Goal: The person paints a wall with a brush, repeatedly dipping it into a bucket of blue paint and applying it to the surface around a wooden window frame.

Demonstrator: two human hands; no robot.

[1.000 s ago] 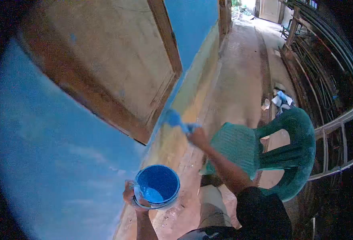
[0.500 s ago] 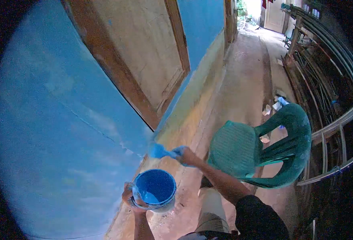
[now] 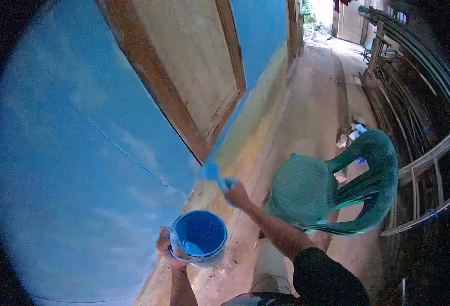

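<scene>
From the head camera I see my left hand (image 3: 167, 246) low in the frame. Its grip is closed on the near rim of a round blue plastic paint bucket (image 3: 204, 228), with the fingers curled over the edge and smeared with paint. The bucket hangs to the right of that grip, upright and open at the top. A pool of lighter blue paint (image 3: 198, 248) lies in its bottom. My right hand (image 3: 238, 194) is up and to the right of the bucket, with the arm stretched out from the dark sleeve (image 3: 332, 278). Its grip is shut around the handle of a blue-coated paintbrush (image 3: 213, 172). The brush sticks out up and to the left of the fist, and its head lies on the wall or just off it; I cannot tell which. The head sits where the blue-painted plaster wall (image 3: 82, 178) meets the bare yellowish lower band of the wall (image 3: 250, 127). That spot is just below the bottom corner of the brown wooden door frame (image 3: 179, 122). The brush is above the bucket and clear of it. A green plastic armchair (image 3: 332, 188) stands to the right of my arm on the worn concrete floor (image 3: 311, 102), with its back to a wooden railing (image 3: 424, 158).
</scene>
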